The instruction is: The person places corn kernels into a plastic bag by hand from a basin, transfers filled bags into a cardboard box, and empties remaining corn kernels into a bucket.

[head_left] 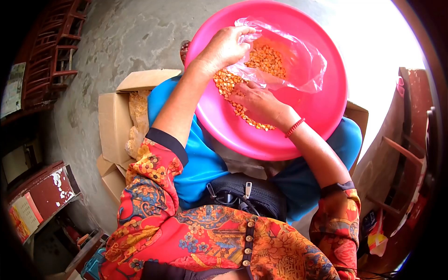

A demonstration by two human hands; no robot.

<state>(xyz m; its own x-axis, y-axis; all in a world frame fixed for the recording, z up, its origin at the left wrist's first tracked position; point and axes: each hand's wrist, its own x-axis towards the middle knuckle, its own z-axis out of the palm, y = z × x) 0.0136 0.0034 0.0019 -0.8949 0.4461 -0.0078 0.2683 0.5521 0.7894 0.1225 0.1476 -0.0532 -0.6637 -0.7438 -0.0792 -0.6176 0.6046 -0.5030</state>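
A clear plastic bag (pixel 308 77) lies in a wide pink basin (pixel 312 121), its mouth spread toward me. My left hand (pixel 228 46) is closed on the bag's rim at the upper left. Orange-yellow corn kernels (pixel 266 61) show inside the bag through the film. More loose corn kernels (pixel 226 83) lie on the basin floor in front of the mouth, trailing toward the near side. My right hand (pixel 259 100), with a red coiled band on its wrist, rests low over these kernels at the bag's near edge. Its fingers are extended and touch kernels; the fingertips are partly hidden.
The basin sits over my knees. A cardboard box (pixel 114 121) holding filled plastic bags (pixel 137 121) stands at my left, and another box edge (pixel 357 114) shows at right. Wooden furniture lines the left side; a reddish wooden frame (pixel 415 93) stands at far right.
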